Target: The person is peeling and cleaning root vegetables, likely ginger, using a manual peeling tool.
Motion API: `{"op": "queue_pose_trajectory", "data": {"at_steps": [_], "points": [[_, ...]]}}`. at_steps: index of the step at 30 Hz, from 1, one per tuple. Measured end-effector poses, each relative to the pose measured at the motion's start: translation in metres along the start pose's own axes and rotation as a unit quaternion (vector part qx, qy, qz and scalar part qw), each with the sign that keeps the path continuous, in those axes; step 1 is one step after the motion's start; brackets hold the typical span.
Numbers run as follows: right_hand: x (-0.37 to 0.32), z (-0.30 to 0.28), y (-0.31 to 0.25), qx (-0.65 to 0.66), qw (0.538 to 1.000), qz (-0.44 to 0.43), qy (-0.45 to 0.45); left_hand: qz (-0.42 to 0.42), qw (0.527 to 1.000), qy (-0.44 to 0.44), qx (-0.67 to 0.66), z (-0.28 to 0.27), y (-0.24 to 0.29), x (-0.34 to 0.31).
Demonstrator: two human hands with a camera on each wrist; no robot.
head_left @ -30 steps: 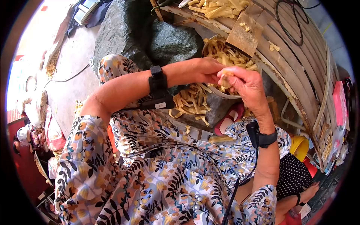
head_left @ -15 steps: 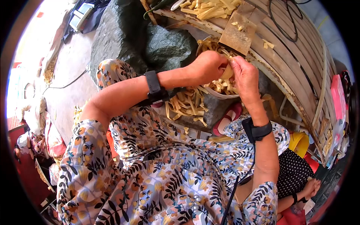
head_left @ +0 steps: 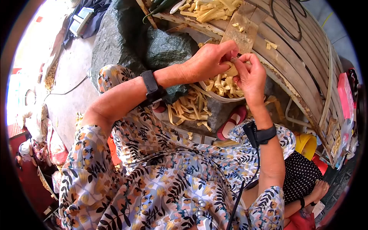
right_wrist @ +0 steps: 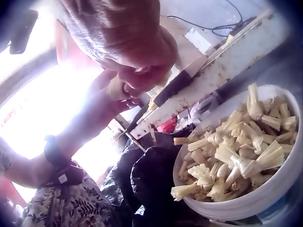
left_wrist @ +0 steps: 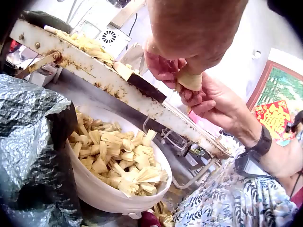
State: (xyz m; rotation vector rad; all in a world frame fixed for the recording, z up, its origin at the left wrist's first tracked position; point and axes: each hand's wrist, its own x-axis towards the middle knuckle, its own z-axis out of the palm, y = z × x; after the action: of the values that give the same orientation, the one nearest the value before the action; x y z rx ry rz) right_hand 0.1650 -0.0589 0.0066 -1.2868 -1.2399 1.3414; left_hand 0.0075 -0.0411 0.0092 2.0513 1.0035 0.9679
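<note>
A pale yellow folded strip point(head_left: 231, 69) is pinched between both hands above a white bucket point(head_left: 224, 100). My left hand point(head_left: 209, 63) grips its left side with curled fingers; my right hand point(head_left: 252, 78) holds the other side between thumb and fingers. In the left wrist view the strip point(left_wrist: 190, 81) shows between the hands, its ends partly hidden by fingers. Knotted yellow pieces point(right_wrist: 236, 153) fill much of the bucket point(right_wrist: 236, 208) in the right wrist view.
Dark green plastic point(head_left: 168, 48) stands left of the bucket. A slatted surface with a rusty edge point(left_wrist: 94, 75) holds more strips point(head_left: 211, 9), a small board point(head_left: 239, 34) and a black cable point(head_left: 281, 28). Loose strips point(head_left: 188, 107) lie below. Another person's hand point(head_left: 320, 189) is at right.
Both hands have shifted slightly upward in view, still holding the strip. The left hand has turned and its fingers have lifted, so more of the bucket's pieces show.
</note>
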Motion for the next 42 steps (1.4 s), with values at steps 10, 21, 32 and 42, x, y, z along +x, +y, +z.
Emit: {"op": "queue_pose_trajectory", "data": {"at_steps": [10, 21, 32, 42], "points": [[0.005, -0.012, 0.008, -0.013, 0.997, -0.047, -0.054, -0.102, 0.995, 0.018, -0.011, 0.000, -0.007, 0.010], [0.013, -0.020, 0.022, 0.087, 0.995, 0.005, -0.056, -0.125, 0.985, -0.087, -0.077, 0.002, -0.020, 0.015], [0.016, -0.032, 0.029, 0.315, 0.928, 0.141, -0.142, -0.051, 0.995, -0.068, -0.057, 0.003, -0.018, 0.007], [0.017, -0.033, 0.038, 0.340, 0.920, 0.109, -0.161, 0.060, 0.996, -0.050, 0.034, 0.004, -0.022, 0.008]]}}
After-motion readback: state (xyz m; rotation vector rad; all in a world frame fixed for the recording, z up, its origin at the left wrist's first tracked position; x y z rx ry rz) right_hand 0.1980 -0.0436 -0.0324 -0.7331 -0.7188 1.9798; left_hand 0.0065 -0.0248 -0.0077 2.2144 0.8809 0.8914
